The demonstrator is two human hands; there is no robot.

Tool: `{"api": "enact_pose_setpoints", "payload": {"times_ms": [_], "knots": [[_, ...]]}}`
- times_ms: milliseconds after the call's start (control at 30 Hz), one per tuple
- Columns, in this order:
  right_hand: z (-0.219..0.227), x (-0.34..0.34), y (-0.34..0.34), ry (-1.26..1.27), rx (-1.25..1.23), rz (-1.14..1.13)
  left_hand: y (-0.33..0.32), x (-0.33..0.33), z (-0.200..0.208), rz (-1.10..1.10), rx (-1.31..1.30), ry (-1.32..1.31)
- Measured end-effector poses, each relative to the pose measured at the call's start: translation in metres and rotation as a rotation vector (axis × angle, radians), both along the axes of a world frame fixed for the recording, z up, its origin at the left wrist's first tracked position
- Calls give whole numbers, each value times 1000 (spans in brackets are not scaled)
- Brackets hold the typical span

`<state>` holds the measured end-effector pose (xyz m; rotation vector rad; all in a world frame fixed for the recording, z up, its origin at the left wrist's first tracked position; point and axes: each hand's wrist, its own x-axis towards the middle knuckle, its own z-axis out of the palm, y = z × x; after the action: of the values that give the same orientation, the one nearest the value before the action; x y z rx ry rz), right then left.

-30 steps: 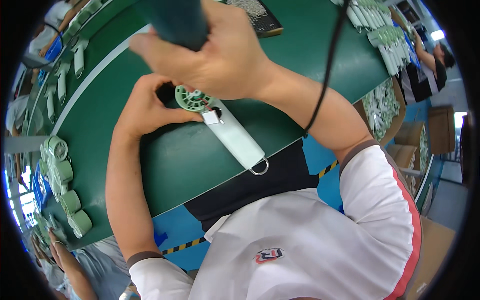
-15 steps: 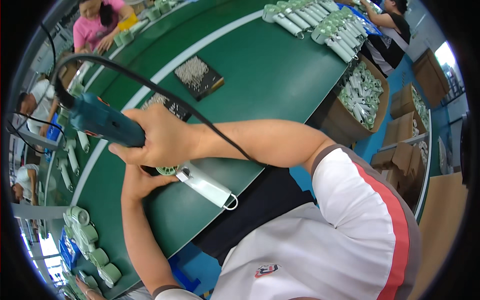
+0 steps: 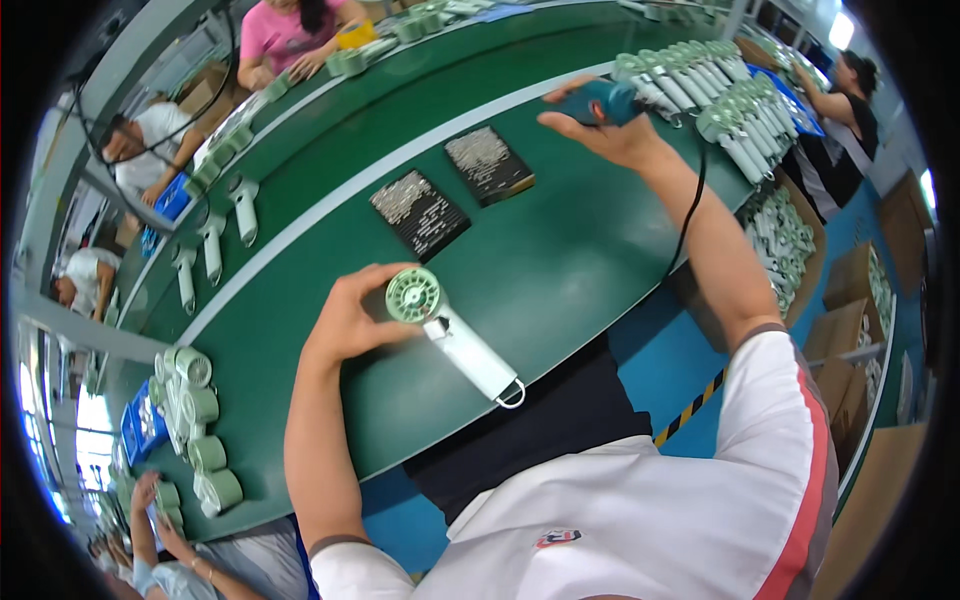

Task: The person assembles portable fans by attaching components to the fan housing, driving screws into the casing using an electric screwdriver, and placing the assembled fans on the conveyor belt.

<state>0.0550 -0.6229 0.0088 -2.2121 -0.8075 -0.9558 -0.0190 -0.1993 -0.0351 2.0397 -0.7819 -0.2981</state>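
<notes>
My left hand (image 3: 358,318) curves its thumb and fingers around the round head of a handheld fan (image 3: 472,356). That fan has a pale green slotted head, a white handle and a wire loop at its end, and lies on the green table toward my body. Out to the far right, my right hand (image 3: 615,140) grips a teal electric screwdriver (image 3: 597,104), held up over the table with its cord trailing down past my forearm. The screwdriver's tip does not show clearly. Two dark trays of small screws, a nearer tray (image 3: 432,228) and a farther tray (image 3: 498,172), lie between my hands.
Rows of fans (image 3: 700,85) lie at the far right, above a cardboard box (image 3: 815,262) full of parts. Several green fan heads (image 3: 205,452) line the left table edge beside a blue bin (image 3: 143,425). Co-workers sit across the table, at the right and at lower left.
My right hand has carried the screwdriver from above the fan away to the far right. The fan head and my left hand, partly hidden before, now show. The view has shifted.
</notes>
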Motion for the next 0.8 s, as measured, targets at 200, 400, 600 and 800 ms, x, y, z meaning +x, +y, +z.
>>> {"api": "enact_pose_setpoints", "payload": {"times_ms": [200, 400, 600, 800], "knots": [[-55, 20, -68, 82, -507, 64, 1, 1, -1, -15, -225, 199], [-65, 32, -51, 69, -645, 61, 20, 6, -11, -57, -543, 411], [-73, 37, -42, 83, -764, 7, 21, 3, -18, -34, -648, 471], [-64, 35, -36, 44, -763, -15, 25, 2, -16, -121, -837, 543]]}}
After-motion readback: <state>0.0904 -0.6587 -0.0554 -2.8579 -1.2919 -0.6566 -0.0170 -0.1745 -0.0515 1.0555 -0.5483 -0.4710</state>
